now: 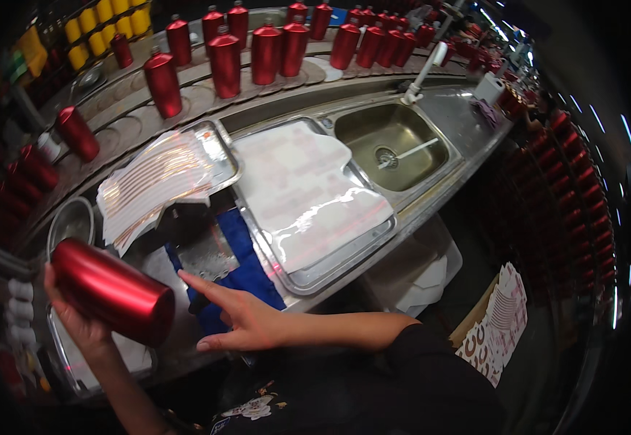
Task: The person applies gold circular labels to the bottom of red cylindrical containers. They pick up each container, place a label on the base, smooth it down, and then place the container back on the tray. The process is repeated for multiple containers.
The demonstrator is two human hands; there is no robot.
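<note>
A shiny red metallic bottle point(113, 290) lies tilted in my left hand point(87, 330), its flat end toward my right; the fingers wrap its far side and underside. My right hand point(247, 319) is open and holds nothing, the index finger stretched out and the thumb apart, a short way right of the bottle. Just beyond that hand lies a blue cloth point(257, 279) on the steel worktop. Farther off, striped sheets point(160, 177) overlap a small metal tray point(230, 156). Pale, glossy sheets point(294, 188) cover a larger tray point(315, 279) to their right.
Red bottles point(225, 61) stand along a curved conveyor point(131, 123) behind the worktop. A steel sink point(428, 156) with a white tap point(413, 90) is at the right. A metal bowl point(73, 217) sits left. Below right are a white bin point(449, 254) and printed sheets point(500, 322).
</note>
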